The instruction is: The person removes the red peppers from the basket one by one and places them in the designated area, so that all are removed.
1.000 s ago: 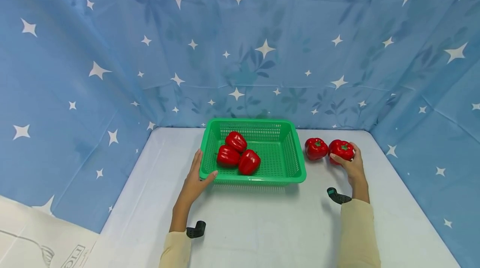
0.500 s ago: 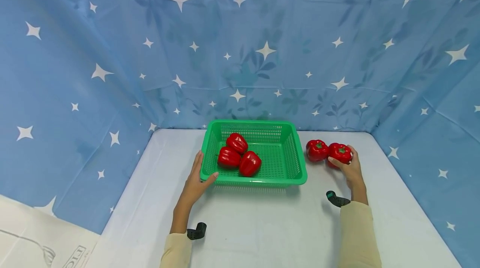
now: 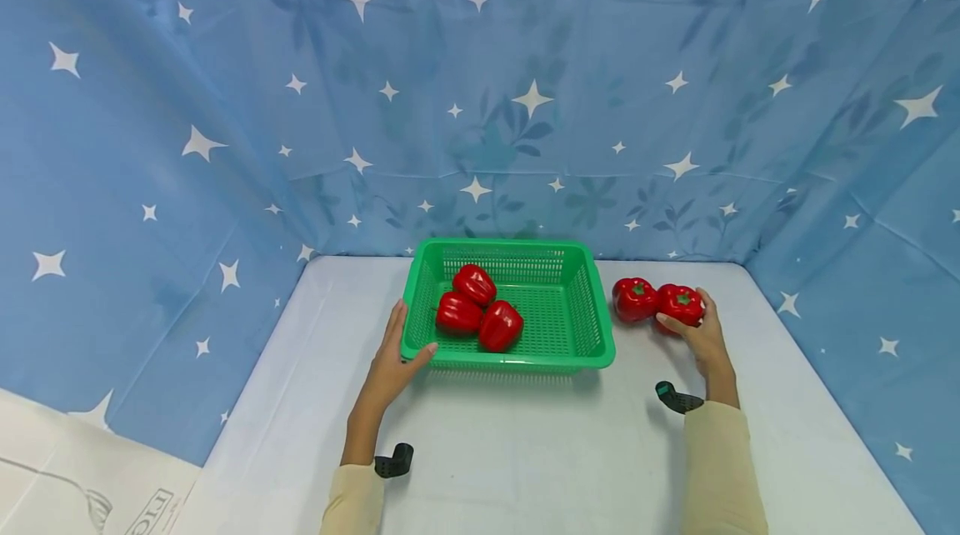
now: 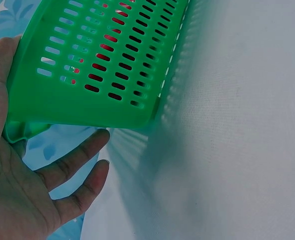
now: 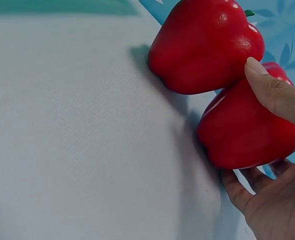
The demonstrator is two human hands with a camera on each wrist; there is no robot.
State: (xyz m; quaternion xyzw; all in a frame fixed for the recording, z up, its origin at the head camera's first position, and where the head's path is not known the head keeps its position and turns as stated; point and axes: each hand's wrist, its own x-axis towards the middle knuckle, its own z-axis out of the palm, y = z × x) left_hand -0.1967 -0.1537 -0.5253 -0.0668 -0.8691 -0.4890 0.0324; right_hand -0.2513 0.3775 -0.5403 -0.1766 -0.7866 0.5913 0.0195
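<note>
Three red bell peppers lie on their sides toward the left of a green plastic basket. My left hand rests at the basket's front left corner, thumb by the front rim and fingers reaching along the left side. In the left wrist view, two spread fingers extend below the slotted wall. To the right of the basket, my right hand grips a red bell pepper between thumb and fingers. Another bell pepper stands upright beside it, touching it, its green stem up.
The basket stands near the back edge of a white-covered table. A blue curtain with white stars rises behind and on both sides. Black wrist cameras show on the left wrist and the right wrist.
The right hand and its bell pepper shifted slightly left, up against the neighbouring pepper, between one second and half a second ago. The left hand stays at the basket corner.
</note>
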